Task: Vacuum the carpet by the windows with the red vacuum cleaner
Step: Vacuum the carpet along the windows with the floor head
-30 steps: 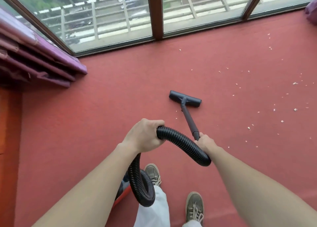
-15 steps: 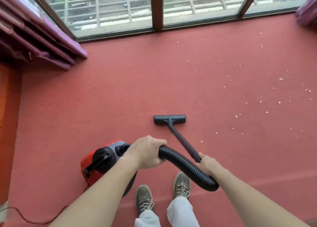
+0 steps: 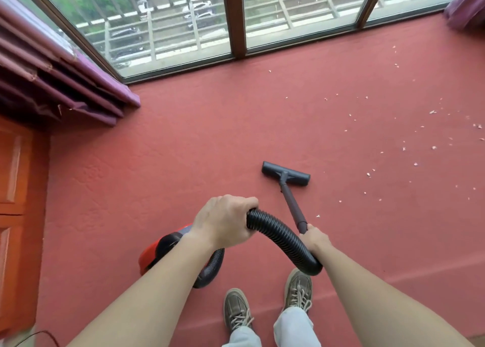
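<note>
My left hand [image 3: 223, 222] grips the black ribbed hose [image 3: 283, 239] near its top bend. My right hand [image 3: 316, 239] is closed on the lower end of the dark wand [image 3: 292, 205]. The flat black floor head [image 3: 286, 173] rests on the red carpet [image 3: 210, 142] ahead of me. The red vacuum cleaner body [image 3: 157, 249] sits on the carpet to my left, partly hidden by my left forearm. Small white scraps [image 3: 433, 112] lie scattered over the carpet on the right.
Tall windows [image 3: 170, 24] with brown frames run along the far edge of the carpet. Folded purple curtains [image 3: 65, 84] hang at the left, another curtain [image 3: 467, 3] at the far right. An orange wooden panel [image 3: 15, 189] stands at the left. My shoes [image 3: 298, 290] are below the hose.
The floor head has slid to the right and slightly forward, towards the scraps. The vacuum body is now more hidden behind my left arm. Both hands keep their grip.
</note>
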